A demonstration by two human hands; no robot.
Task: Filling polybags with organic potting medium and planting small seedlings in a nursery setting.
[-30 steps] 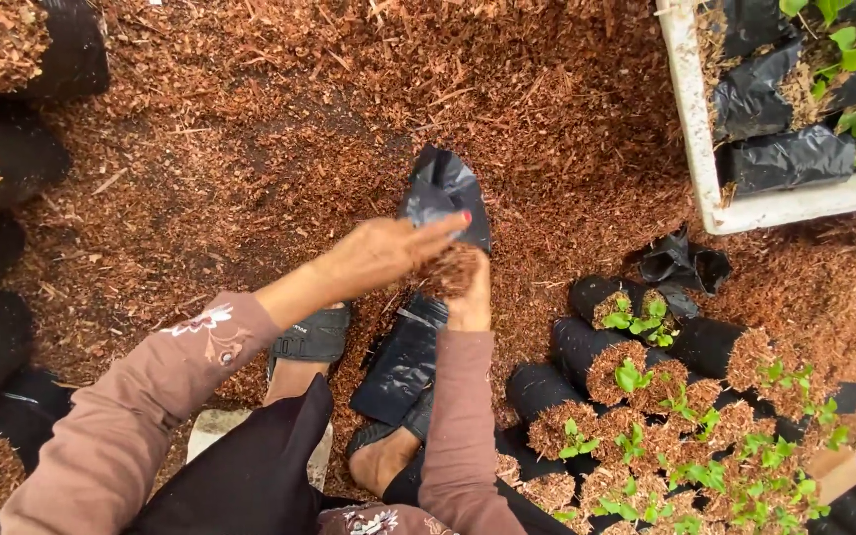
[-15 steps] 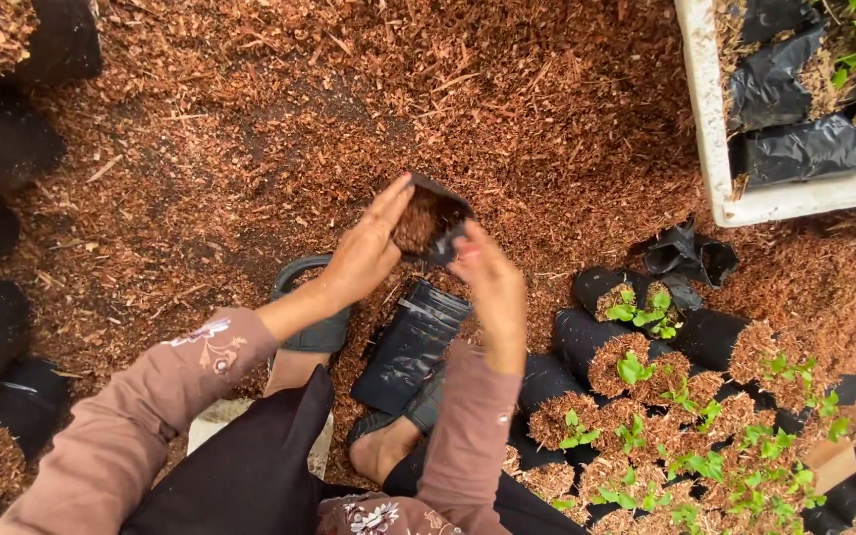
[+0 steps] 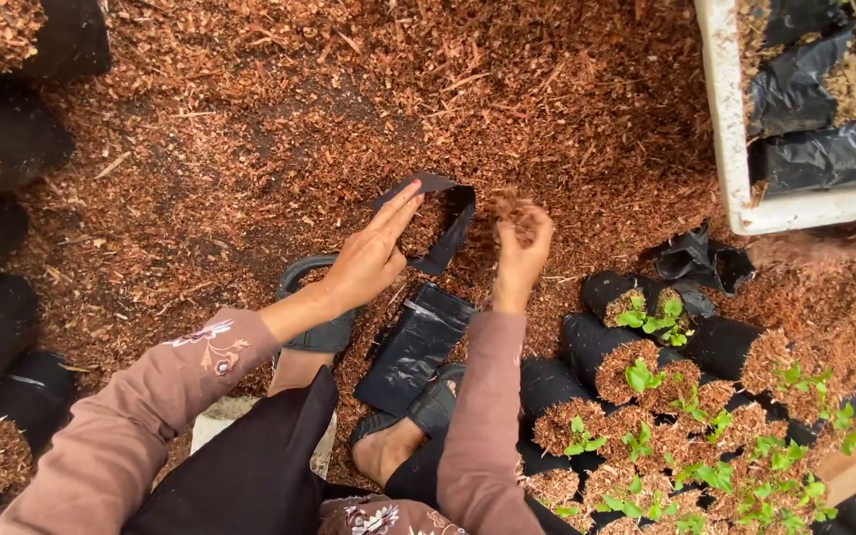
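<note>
Two hands: left hand (image 3: pixel 374 256) open-fingered against one black bag (image 3: pixel 440 223), right hand (image 3: pixel 521 248) clenched around brown mulch (image 3: pixel 513 205).

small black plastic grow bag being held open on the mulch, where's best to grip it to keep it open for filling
Grip the small black plastic grow bag by its upper rim, from the left, where the left hand already props it. The film is limp and the mouth gapes upward, so pinching the rim likely keeps it open while the right hand brings a fistful of reddish-brown mulch.
</note>
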